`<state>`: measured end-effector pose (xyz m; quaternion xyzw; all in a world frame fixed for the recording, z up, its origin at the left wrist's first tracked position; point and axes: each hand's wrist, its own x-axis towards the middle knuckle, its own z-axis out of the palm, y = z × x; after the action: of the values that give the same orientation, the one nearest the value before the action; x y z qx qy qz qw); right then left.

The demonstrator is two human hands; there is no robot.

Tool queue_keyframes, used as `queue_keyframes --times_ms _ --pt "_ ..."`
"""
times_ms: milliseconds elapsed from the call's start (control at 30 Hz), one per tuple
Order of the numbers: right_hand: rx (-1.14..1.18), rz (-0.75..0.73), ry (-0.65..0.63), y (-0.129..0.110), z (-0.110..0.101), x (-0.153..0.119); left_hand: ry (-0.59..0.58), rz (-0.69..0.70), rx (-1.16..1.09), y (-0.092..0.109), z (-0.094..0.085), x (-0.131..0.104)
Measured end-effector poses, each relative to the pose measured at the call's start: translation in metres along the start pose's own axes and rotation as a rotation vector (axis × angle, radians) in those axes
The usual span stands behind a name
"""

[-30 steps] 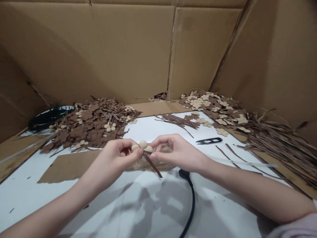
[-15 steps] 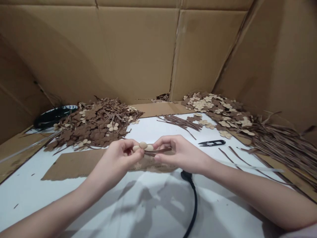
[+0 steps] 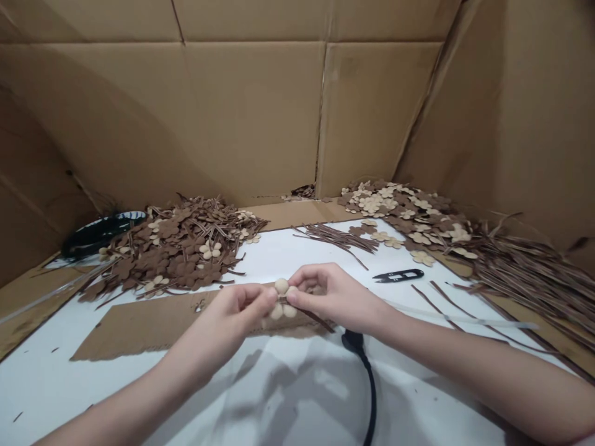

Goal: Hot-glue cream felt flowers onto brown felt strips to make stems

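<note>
A small beige flower cutout is pinched between both hands, its round petals facing me. My left hand is closed on its left side, thumb and forefinger at the petals. My right hand is closed on its right side, thumb pressed near the flower's middle. A thin brown strip slants down to the right from below my right fingers. How strip and flower join is hidden by the fingers. Beneath the hands lies a torn flat piece of cardboard.
Brown and beige flowers with strips are heaped at left; more flowers and long strips lie at right. Thread snips rest right of my hands. A black cable runs toward me. Cardboard walls enclose the table.
The flower has turned from nearly edge-on to facing me. The strip, earlier stretched sideways between my hands, now hangs down to the right. The view has shifted slightly.
</note>
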<state>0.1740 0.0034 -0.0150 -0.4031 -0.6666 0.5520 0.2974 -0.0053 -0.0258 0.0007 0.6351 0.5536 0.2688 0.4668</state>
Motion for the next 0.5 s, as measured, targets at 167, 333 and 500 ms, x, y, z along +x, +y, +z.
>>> queue_keyframes --times_ms 167,333,500 --pt "-0.036 -0.057 0.026 0.001 0.000 0.001 0.019 0.014 0.045 -0.003 0.000 0.001" --pt "-0.016 -0.039 0.025 0.000 0.001 0.000 -0.021 -0.030 -0.008 -0.007 -0.004 0.005" --pt "-0.131 -0.025 0.095 -0.003 -0.009 0.005 0.048 -0.058 0.051 -0.002 -0.017 0.012"
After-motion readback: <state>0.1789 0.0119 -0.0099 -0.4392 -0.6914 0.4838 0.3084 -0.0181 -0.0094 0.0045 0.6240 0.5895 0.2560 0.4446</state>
